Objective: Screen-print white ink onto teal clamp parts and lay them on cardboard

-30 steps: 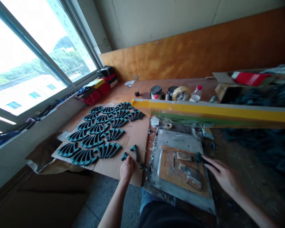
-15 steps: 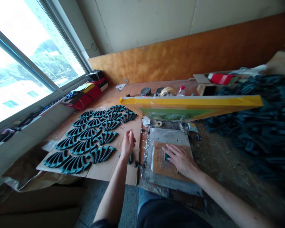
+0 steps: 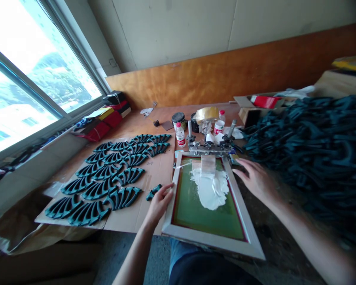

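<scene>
A screen-printing frame (image 3: 240,237) lies flat in front of me, its green mesh carrying a blob of white ink (image 3: 211,189) and a squeegee (image 3: 208,165) near the hinge clamps (image 3: 209,146). My left hand (image 3: 159,202) rests on the frame's left rail, fingers curled over the edge. My right hand (image 3: 256,179) lies at the right rail with fingers stretched, holding nothing. One dark teal curved plastic part (image 3: 153,191) lies on the cardboard sheet (image 3: 154,174) just left of my left hand.
Several rows of teal parts (image 3: 106,178) cover the cardboard. A big heap of the same parts (image 3: 314,146) fills the right side. Ink tins (image 3: 178,118), tape roll (image 3: 207,114) and small bottles (image 3: 180,135) stand behind the frame. A window is at left.
The yellow-edged screen frame, raised before, now lies flat over the jig plate. My right hand moved off the plate to the frame's right rail; my left went to the left rail.
</scene>
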`<state>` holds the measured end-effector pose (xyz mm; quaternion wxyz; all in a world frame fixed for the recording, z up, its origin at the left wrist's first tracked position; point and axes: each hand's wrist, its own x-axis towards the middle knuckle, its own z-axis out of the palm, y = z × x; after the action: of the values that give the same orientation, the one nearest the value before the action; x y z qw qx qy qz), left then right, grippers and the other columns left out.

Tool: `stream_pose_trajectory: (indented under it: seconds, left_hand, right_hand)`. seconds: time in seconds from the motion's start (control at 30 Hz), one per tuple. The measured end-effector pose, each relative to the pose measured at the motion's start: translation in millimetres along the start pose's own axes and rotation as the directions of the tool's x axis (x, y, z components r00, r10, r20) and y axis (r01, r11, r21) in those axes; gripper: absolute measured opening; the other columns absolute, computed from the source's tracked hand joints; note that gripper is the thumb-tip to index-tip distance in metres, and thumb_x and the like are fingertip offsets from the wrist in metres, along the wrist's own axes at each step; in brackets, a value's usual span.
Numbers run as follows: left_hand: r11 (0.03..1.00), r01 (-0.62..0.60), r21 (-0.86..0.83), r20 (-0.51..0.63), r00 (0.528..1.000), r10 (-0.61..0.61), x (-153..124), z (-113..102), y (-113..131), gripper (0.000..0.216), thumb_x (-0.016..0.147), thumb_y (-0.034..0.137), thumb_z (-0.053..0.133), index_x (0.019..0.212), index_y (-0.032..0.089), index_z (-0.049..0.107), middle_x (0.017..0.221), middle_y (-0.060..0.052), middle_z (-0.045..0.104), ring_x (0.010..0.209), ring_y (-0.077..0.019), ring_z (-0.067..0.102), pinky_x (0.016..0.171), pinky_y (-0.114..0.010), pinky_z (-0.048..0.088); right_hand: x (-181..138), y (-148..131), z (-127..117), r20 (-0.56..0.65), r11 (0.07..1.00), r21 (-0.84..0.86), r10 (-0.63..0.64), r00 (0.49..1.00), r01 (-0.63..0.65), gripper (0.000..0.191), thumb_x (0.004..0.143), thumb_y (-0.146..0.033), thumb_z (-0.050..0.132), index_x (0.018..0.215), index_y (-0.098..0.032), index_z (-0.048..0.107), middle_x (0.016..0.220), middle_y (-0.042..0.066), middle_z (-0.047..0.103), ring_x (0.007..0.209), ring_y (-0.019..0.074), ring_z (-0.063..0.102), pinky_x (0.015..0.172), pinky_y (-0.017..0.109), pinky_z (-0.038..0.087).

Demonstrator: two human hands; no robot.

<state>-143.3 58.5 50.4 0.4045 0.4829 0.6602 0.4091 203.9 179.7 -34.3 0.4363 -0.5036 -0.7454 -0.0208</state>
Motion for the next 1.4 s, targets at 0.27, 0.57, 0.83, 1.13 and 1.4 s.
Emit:
stream_pose_trajectory:
  seconds: [0.27, 0.57, 0.83, 1.13, 1.4]
  left_hand:
    - [0.982, 0.035, 0.185, -0.070, 0.997, -0.022, 18, 14, -57, 0.058, 0.074, 0.044, 0.065, 0.127, 0.022, 0.058, 0.061, 0.004, 0.056, 0.061, -0.0139, 0.053, 0.057, -0.022, 0.040]
    - [0.982, 0.028, 0.189, -0.061, 0.998, -0.017, 18, 12, -67, 0.055, 0.077, 0.048, 0.061, 0.124, 0.022, 0.059, 0.065, 0.003, 0.059, 0.065, -0.0154, 0.056, 0.058, -0.022, 0.042]
    - [0.990, 0.007, 0.138, -0.035, 0.999, -0.002, 20, 11, -69, 0.063, 0.077, 0.052, 0.062, 0.129, 0.017, 0.055, 0.064, 0.003, 0.057, 0.059, -0.0126, 0.052, 0.054, -0.021, 0.039]
    - [0.997, 0.073, 0.031, 0.027, 0.997, -0.074, 4, -2, -11, 0.075, 0.073, 0.056, 0.065, 0.137, 0.019, 0.047, 0.065, 0.003, 0.059, 0.051, -0.0099, 0.050, 0.046, -0.020, 0.034]
    - [0.916, -0.312, -0.252, -0.132, 0.949, 0.287, 28, 10, 105, 0.051, 0.083, 0.062, 0.049, 0.100, 0.017, 0.064, 0.097, -0.008, 0.069, 0.085, -0.0188, 0.064, 0.065, -0.026, 0.049]
  right_hand:
    - [30, -90, 27, 0.408, 0.973, -0.033, -0.196, 0.892, 0.229, 0.013, 0.080, -0.011, 0.058, 0.090, -0.019, 0.061, 0.088, 0.007, 0.064, 0.086, 0.0232, 0.056, 0.074, 0.033, 0.045]
    - [-23, -71, -3, 0.486, 0.834, 0.340, -0.552, 0.678, 0.435, 0.021, 0.078, -0.004, 0.047, 0.079, -0.020, 0.061, 0.079, 0.003, 0.063, 0.080, 0.0191, 0.055, 0.075, 0.031, 0.042]
    - [-47, -76, 13, 0.233, 0.824, 0.269, -0.558, 0.796, 0.499, 0.025, 0.082, -0.006, 0.047, 0.095, -0.017, 0.066, 0.093, 0.008, 0.067, 0.093, 0.0216, 0.057, 0.083, 0.035, 0.043]
    - [56, -71, 0, 0.225, 0.986, 0.045, -0.167, 0.960, 0.161, 0.057, 0.083, -0.034, 0.066, 0.136, -0.027, 0.047, 0.099, 0.005, 0.069, 0.084, 0.0210, 0.063, 0.074, 0.031, 0.048]
    - [7, -13, 0, 0.184, 0.993, 0.026, 0.112, 0.977, -0.119, 0.035, 0.090, -0.042, 0.049, 0.079, -0.014, 0.068, 0.071, 0.003, 0.066, 0.058, 0.0137, 0.057, 0.053, 0.022, 0.045]
